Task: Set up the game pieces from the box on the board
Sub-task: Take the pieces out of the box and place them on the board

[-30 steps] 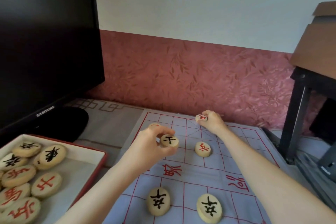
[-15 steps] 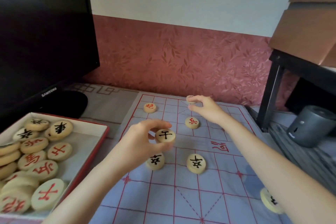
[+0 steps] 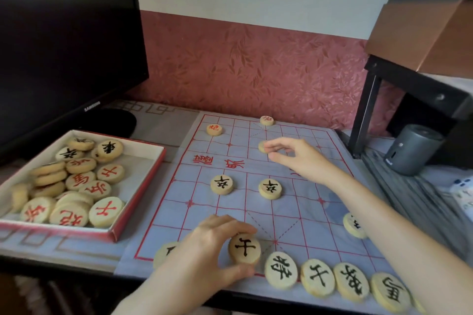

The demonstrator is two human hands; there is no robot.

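Table (image 3: pixel 64 245): grey covering with a brown key pattern, dark front edge. The board sheet (image 3: pixel 302 212) lies flat on it, directly beneath the left hand (image 3: pixel 204 250), which grips a black-marked piece (image 3: pixel 244 248). The red-rimmed box (image 3: pixel 138 192) sits left of the grip, just beside the sheet. The black monitor base (image 3: pixel 117 123) stands beyond the grip, behind the box. The black frame leg (image 3: pixel 363 115) and grey cylinder (image 3: pixel 412 151) stand well right of the grip.

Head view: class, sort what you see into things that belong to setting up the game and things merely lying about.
In use: board; red box; pieces inside it; black-marked piece gripped by the left hand; right hand.
Lying about: monitor; grey cylinder; cardboard box.
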